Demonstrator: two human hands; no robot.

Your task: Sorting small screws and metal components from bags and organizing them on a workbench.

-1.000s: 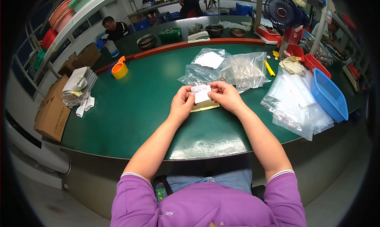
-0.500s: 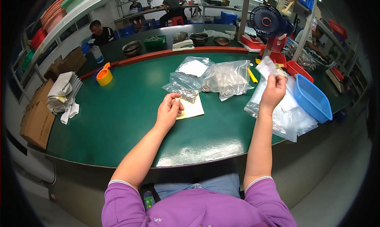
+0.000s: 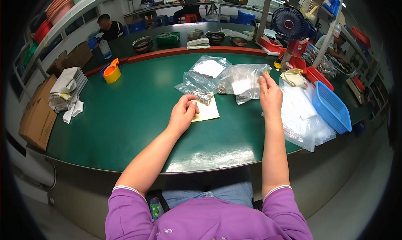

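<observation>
Right hand hanging at clear bag's edge; cannot tell whether fingers are pinching it.
Left hand curling loosely, seemingly empty, beside yellow paper. White slip lying on or in the bag; tugging plastic risks dislodging it.

Before you lay a clear bag with a white slip against it; nearer you, a yellow paper lay flat.

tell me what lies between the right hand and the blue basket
Flat clear plastic bags lie between the right hand and the blue basket, in the head view.
</observation>
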